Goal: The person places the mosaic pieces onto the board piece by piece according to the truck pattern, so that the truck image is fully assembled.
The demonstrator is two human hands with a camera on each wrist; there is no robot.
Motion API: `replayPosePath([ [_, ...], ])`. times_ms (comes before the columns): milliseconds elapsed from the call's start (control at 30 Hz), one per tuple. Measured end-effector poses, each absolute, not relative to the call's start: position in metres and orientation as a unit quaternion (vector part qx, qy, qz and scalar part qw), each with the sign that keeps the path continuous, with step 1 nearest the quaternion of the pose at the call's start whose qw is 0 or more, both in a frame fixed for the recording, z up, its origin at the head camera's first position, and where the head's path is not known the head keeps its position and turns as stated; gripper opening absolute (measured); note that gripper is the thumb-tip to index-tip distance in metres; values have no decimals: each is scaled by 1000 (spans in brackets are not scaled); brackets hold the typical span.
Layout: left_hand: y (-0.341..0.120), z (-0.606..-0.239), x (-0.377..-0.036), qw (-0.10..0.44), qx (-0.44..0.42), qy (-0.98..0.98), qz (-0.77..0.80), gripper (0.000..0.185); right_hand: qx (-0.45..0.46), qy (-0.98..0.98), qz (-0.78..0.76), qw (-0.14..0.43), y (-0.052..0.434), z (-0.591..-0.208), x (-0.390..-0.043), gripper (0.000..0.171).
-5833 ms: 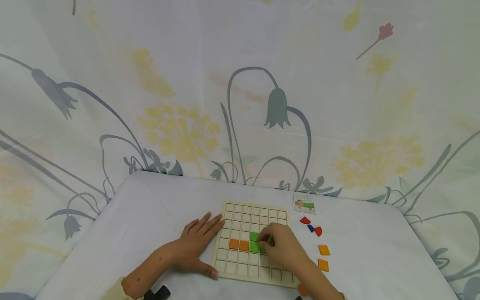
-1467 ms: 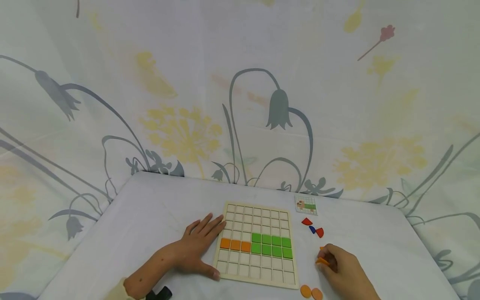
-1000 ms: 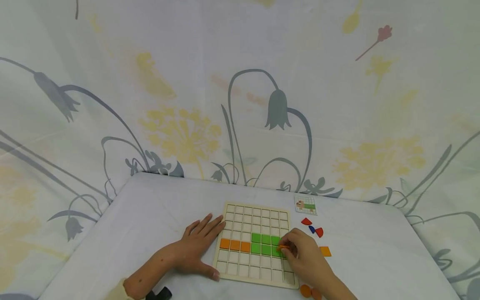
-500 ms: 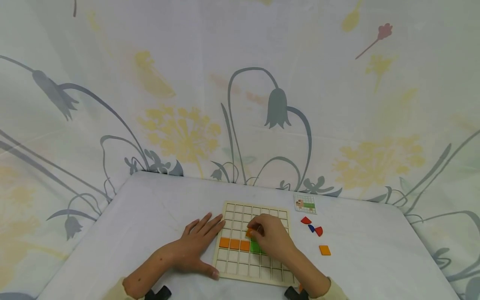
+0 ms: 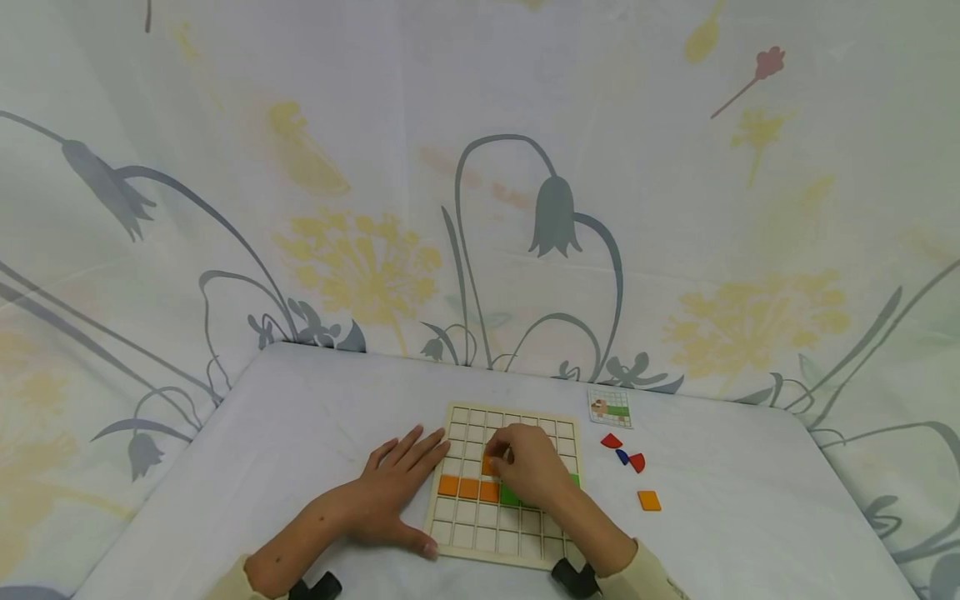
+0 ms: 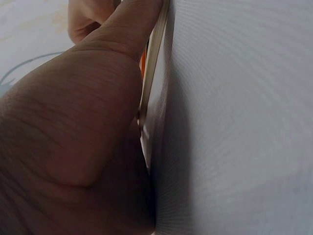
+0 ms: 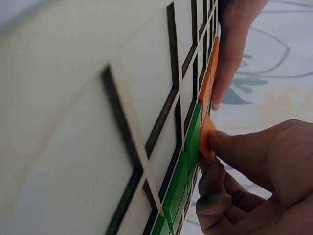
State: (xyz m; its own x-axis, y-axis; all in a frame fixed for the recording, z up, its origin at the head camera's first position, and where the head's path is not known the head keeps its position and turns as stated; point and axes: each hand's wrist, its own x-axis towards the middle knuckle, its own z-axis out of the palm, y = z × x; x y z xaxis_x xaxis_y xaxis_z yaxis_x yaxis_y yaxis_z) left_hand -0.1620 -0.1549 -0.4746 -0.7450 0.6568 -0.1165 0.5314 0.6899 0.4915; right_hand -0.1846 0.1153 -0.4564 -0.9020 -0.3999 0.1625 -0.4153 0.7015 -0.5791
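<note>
Head view shows my right hand [image 5: 527,468] over the wooden grid board [image 5: 468,529], fingertips pinching an orange tile [image 7: 206,138] just above the orange row [image 5: 468,487], beside the green tiles [image 7: 183,183]. My left hand [image 5: 390,492] lies flat, fingers straight, against the board's left edge.

Orange square tile [image 5: 488,466], thin and flat, pinched at its edge, set down at a cell of the wooden grid board [image 5: 468,529] just above the orange row [image 5: 468,487], beside the green tiles [image 5: 510,497]. Board lies flat on the worktop.
</note>
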Motion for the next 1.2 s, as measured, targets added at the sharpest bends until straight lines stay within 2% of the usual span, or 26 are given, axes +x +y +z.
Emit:
replayPosePath([
  [167, -155, -475, -161, 143, 325, 909, 220, 131, 219, -921, 323, 4, 118, -457, -179, 9],
  [400, -154, -477, -161, 143, 325, 908, 223, 131, 209, -921, 328, 23, 133, -460, -170, 11],
  [700, -154, -474, -159, 149, 327, 906, 226, 131, 127, -942, 309, 20, 197, -454, -149, 17],
  [900, -155, -473, -160, 148, 322, 907, 225, 132, 62, -959, 276, 31, 246, -454, -145, 12],
  [1200, -154, -475, -161, 151, 320, 909, 220, 133, 3, -971, 240, -15, 285, -455, -138, 14],
])
